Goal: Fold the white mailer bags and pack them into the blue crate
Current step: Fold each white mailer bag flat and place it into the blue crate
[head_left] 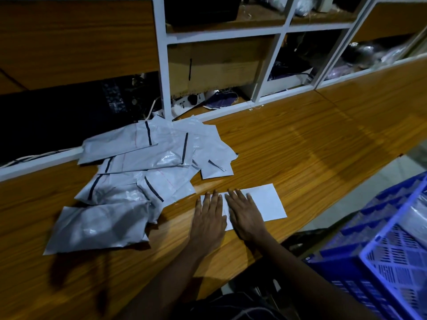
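White mailer bags (pixel 138 172) sprawl in a loose heap over the left of your wooden table (pixel 312 139), most not yet folded, and the blue crate (pixel 342 269) waits below the table's near right edge, its contents too dim to read. One flat bag (pixel 265 202) lies just right of the heap near the front edge, with bare wood beyond it. Your left hand (pixel 208 218) and right hand (pixel 246 215) press its left half, fingers straight, gripping nothing

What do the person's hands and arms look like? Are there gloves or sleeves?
No gloves: the left hand and right hand are bare. The left forearm and right forearm are bare too, with no sleeves in view. I see no rings, watch or bracelet, though the light is dim.
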`<state>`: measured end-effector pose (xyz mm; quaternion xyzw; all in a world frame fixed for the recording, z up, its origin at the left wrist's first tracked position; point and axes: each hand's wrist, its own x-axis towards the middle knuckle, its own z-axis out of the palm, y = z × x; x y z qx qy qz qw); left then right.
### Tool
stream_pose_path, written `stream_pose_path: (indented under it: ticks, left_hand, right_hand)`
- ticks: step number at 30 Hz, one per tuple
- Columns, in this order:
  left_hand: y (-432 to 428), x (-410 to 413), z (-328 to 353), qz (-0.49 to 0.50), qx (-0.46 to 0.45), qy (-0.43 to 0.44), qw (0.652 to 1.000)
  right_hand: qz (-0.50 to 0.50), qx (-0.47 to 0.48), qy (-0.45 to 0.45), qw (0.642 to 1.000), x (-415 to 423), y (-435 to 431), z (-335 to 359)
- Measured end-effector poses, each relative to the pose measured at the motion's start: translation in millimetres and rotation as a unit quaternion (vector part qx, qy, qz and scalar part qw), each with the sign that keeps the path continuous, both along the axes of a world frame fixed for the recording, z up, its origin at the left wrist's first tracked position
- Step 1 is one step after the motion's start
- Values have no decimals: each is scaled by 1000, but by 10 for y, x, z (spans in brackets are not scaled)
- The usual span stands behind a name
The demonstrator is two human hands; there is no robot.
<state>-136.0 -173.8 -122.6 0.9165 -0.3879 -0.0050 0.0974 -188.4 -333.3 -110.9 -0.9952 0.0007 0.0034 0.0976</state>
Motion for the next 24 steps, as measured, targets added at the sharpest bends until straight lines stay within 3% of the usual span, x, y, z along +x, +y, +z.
stream_pose_path:
  ticks: [14, 20, 24]
  left_hand:
    - [0, 8, 6, 3, 2, 7, 1000]
    - [-106, 18, 102, 18, 21, -4, 1000]
    - [-411, 6, 236, -30, 10, -34, 999]
  right_hand:
    - [-105, -16, 69, 992, -82, -873, 36]
    - [-118, -11, 67, 991, -84, -844, 60]
    - [-108, 6, 48, 993, -78, -868, 27]
